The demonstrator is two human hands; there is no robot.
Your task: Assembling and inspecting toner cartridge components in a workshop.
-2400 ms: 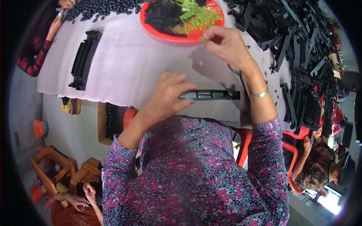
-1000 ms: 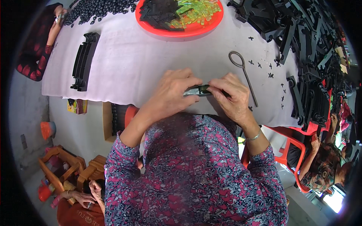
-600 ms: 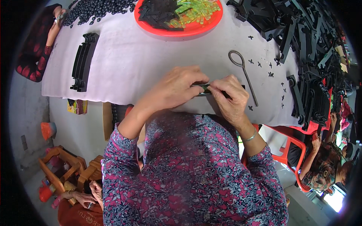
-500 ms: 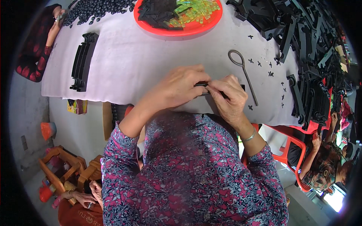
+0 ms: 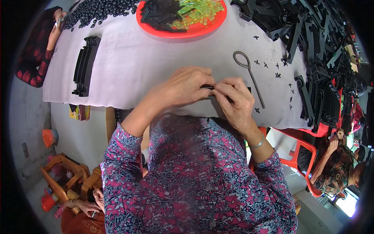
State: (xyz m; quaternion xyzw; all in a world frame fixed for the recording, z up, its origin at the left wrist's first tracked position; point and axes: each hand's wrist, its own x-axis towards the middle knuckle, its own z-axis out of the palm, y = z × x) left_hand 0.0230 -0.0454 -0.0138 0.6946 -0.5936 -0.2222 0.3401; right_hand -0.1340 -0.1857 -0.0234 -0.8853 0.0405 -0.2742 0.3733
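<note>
Near the table edge, in front of my body, both hands meet over a slim black plastic piece (image 5: 207,87). My left hand (image 5: 191,85) is closed, its fingertips pinching the piece from the left. My right hand (image 5: 236,100) presses on it from the right, thumb and fingers drawn together. Fingers hide most of the piece, and what the right fingertips pinch cannot be made out in detail. Beyond my right hand lies a metal rod with a looped end (image 5: 249,74). Several tiny black cross-shaped parts (image 5: 277,75) are scattered to its right.
A red plate (image 5: 183,36) at the far side bears black strips and yellow-green translucent pieces. Assembled black bars (image 5: 86,66) lie at left. Small black round parts (image 5: 99,13) are heaped far left; long black parts (image 5: 298,35) pile up at right. Other people sit around.
The whole view has shifted slightly. Both hands stay together on the black piece, with only small finger movement.
</note>
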